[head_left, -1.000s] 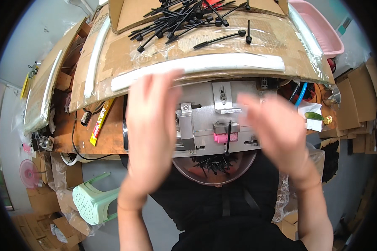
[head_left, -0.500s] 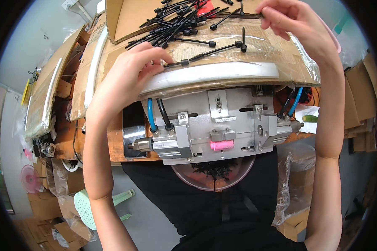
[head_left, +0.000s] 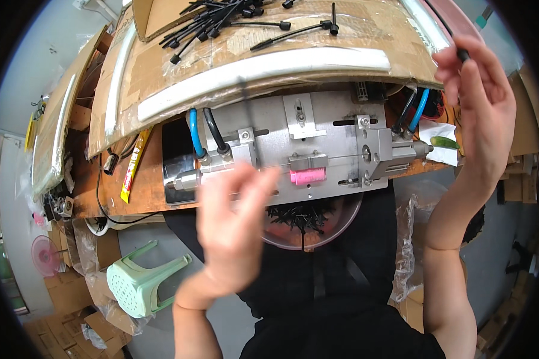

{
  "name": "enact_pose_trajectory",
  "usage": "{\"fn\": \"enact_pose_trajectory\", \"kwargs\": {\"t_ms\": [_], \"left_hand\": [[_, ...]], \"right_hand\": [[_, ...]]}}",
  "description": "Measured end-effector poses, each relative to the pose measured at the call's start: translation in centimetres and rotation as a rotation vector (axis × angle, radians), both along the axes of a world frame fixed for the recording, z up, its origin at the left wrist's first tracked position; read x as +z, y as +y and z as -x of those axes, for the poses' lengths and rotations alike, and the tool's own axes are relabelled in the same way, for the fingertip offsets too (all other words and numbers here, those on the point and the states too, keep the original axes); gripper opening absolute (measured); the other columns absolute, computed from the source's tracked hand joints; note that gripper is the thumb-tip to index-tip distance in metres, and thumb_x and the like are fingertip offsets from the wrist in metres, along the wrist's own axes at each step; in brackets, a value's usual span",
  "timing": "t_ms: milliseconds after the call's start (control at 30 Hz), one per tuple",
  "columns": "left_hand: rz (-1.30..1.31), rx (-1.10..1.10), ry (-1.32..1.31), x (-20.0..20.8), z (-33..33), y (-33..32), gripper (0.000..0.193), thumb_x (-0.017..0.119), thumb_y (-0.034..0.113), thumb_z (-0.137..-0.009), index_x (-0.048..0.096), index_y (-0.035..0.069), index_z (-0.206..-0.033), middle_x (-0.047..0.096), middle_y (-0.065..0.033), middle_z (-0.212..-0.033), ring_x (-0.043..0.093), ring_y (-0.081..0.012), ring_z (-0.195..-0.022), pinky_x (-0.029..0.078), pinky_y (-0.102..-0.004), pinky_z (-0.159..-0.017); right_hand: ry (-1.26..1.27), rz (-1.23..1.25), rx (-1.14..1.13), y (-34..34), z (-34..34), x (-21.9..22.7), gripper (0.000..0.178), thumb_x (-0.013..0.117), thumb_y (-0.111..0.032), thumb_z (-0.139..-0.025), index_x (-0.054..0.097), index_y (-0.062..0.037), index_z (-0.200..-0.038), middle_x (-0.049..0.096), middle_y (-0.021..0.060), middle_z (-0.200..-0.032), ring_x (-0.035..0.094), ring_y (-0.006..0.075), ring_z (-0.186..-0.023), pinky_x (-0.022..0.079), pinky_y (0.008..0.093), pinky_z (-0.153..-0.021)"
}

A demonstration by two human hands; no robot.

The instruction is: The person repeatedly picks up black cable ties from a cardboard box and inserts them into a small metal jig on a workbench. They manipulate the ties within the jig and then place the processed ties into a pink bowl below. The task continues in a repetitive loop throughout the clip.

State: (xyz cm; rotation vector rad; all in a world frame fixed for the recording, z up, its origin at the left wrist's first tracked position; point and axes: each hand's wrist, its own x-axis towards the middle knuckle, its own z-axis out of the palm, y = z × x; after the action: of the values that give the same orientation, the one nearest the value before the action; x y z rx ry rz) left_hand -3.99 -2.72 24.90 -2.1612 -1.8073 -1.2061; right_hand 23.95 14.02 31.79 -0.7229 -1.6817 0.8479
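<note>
A taped cardboard shelf spanned the top of the bench, above a grey metal fixture with blue and black hoses and a pink block. A pile of black rods lay scattered on the cardboard. Below the fixture sat a round bowl of small black parts, and a pale green stool stood on the floor. The left hand hovered in front of the fixture, fingers loosely spread and blurred, holding nothing visible. The right hand, raised at the shelf's right end, pinched a black rod between thumb and fingertips.
</note>
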Motion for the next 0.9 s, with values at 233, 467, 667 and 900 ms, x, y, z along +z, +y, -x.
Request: {"fn": "enact_pose_trajectory", "kwargs": {"t_ms": [233,467,667,900], "left_hand": [[0.217,-0.049,0.076,-5.0,-5.9,-1.3,0.072,0.066,-0.01,-0.07,0.044,-0.007,-0.138,0.054,-0.0123,-0.096,0.052,-0.0272,-0.086,0.044,-0.037,-0.079],[0.28,-0.053,0.076,-4.9,-6.3,-0.8,0.072,0.063,-0.011,-0.073,0.04,-0.006,-0.141,0.053,-0.011,-0.098,0.051,-0.0255,-0.088,0.044,-0.0373,-0.08],[0.365,-0.023,0.102,-4.0,-5.6,-1.8,0.069,0.062,-0.006,-0.075,0.04,-0.007,-0.14,0.051,-0.0146,-0.111,0.053,-0.0286,-0.099,0.048,-0.0356,-0.084],[0.333,0.027,-0.081,-1.9,-4.3,-3.9,0.081,0.07,-0.015,-0.069,0.039,-0.003,-0.143,0.05,-0.0156,-0.124,0.05,-0.029,-0.1,0.044,-0.036,-0.086]], "right_hand": [[0.05,0.009,0.098,-4.3,1.9,-2.0,0.03,0.06,-0.016,-0.097,0.054,0.0035,-0.119,0.064,0.0171,-0.101,0.058,0.0129,-0.079,0.045,0.0211,-0.062],[0.204,0.047,-0.041,-7.6,3.9,-3.3,0.02,0.064,0.005,-0.087,0.057,0.0046,-0.105,0.068,0.0188,-0.095,0.064,0.0154,-0.076,0.051,0.0229,-0.064],[-0.331,-0.05,-0.04,-12.4,6.4,-9.3,0.048,0.072,0.014,-0.073,0.059,0.0069,-0.12,0.067,0.0134,-0.09,0.062,0.0184,-0.071,0.053,0.0291,-0.067],[-0.484,-0.126,0.077,-13.4,8.4,-12.7,0.067,0.071,0.009,-0.073,0.047,0.008,-0.135,0.059,0.0122,-0.081,0.055,0.0227,-0.066,0.048,0.0345,-0.061]]}}
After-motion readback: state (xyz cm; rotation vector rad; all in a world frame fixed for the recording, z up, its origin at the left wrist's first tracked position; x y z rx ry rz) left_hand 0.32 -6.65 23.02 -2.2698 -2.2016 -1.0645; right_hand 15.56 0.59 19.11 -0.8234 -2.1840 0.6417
